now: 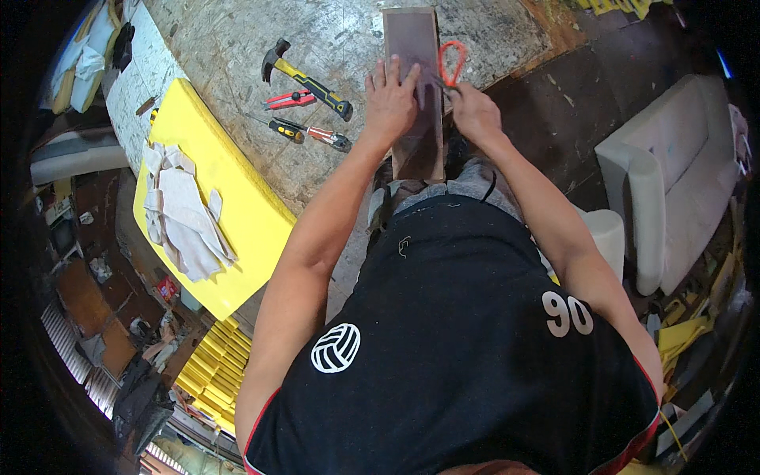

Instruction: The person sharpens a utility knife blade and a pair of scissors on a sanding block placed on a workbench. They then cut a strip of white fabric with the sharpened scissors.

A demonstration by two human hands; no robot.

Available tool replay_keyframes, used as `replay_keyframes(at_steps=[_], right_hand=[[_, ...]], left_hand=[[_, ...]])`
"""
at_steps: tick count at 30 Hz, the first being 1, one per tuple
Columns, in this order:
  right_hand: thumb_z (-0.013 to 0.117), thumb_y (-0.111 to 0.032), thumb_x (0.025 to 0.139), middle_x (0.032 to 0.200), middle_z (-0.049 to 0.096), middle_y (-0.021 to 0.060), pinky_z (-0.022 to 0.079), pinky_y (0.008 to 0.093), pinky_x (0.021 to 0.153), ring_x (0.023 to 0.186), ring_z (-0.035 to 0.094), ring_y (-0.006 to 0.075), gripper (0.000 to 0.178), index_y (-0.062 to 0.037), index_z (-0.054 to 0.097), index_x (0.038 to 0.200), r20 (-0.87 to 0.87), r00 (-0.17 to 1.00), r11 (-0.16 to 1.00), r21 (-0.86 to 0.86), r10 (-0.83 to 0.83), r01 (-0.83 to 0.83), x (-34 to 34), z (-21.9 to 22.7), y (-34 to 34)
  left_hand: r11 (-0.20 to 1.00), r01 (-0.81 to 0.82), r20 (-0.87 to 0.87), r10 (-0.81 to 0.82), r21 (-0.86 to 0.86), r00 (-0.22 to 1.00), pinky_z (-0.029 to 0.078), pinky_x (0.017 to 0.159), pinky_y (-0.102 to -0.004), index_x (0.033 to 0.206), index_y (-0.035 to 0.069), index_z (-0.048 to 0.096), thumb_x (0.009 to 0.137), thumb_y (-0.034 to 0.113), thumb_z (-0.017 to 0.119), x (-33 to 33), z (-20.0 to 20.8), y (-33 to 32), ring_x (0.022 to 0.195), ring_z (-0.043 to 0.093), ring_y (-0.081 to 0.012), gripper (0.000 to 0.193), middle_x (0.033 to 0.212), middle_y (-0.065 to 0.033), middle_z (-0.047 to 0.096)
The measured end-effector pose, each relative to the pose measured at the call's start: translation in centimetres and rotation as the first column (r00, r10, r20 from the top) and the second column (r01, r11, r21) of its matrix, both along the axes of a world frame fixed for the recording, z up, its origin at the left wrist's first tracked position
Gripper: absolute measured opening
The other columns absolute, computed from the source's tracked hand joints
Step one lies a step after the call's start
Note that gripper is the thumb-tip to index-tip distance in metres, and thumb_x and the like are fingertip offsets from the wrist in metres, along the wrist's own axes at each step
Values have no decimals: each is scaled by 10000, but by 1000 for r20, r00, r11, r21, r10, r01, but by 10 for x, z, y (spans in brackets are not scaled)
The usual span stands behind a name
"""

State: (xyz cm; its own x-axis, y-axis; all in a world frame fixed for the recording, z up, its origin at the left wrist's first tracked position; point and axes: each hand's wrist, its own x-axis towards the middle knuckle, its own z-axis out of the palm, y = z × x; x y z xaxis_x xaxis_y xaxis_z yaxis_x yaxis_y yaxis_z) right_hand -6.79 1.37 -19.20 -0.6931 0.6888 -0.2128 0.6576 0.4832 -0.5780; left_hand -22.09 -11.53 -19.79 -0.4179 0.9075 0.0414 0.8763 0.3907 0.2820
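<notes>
A long, narrow board with a dark brown face and tan edges lies lengthwise from the worktable toward my lap. My left hand rests flat on its face, fingers spread. At the board's right edge, my right hand is closed around a slim dark tool, its tip touching or just over the board. Most of that tool is hidden in my fingers, so its kind is unclear. An orange loop sits just beyond it; whether the two are joined I cannot tell.
Left of the board lie a claw hammer, red-handled pliers, a yellow-black utility knife and a screwdriver. Pale work gloves rest on a yellow foam slab. A light upholstered seat stands at right.
</notes>
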Motion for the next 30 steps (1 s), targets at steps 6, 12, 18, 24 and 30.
replay_keyframes(at_steps=[6,12,18,24,30], right_hand=[[476,-411,1051,693,635,87,480,348,501,538,611,218,409,-48,652,1116,-8,926,530,-822,-378,209,39,25,35],[436,-388,1081,632,535,18,370,218,369,411,451,75,420,-31,588,1242,2,908,-217,-971,-419,-99,44,99,3],[437,-331,1085,644,541,35,385,218,364,407,446,82,352,-21,568,1187,68,908,-372,-923,-414,-101,35,112,-9],[505,-384,1063,626,532,25,359,234,368,409,450,97,359,-42,579,984,54,942,-75,-997,-330,30,27,123,-18],[519,-414,1057,601,527,11,372,247,378,412,463,102,381,-61,572,922,105,939,93,-985,-328,142,17,133,-23]], left_hand=[[914,-303,586,93,270,805,486,986,-427,1286,36,649,964,158,568,14,59,-17,1142,640,-378,353,1182,-229,684],[870,-420,830,23,258,557,530,695,-286,1216,24,714,996,210,638,38,115,-18,782,675,-140,298,1017,-108,746],[860,-510,969,111,17,220,478,568,-239,1255,-50,650,979,225,691,39,148,-11,645,616,-78,391,862,-51,734],[862,-505,999,53,-46,-1,490,581,-239,1186,-24,668,965,216,711,38,119,-17,677,636,-91,329,898,-54,720],[851,-519,979,-34,-77,-200,508,596,-254,1214,-18,653,960,227,720,38,118,-19,704,654,-108,359,917,-58,710]])
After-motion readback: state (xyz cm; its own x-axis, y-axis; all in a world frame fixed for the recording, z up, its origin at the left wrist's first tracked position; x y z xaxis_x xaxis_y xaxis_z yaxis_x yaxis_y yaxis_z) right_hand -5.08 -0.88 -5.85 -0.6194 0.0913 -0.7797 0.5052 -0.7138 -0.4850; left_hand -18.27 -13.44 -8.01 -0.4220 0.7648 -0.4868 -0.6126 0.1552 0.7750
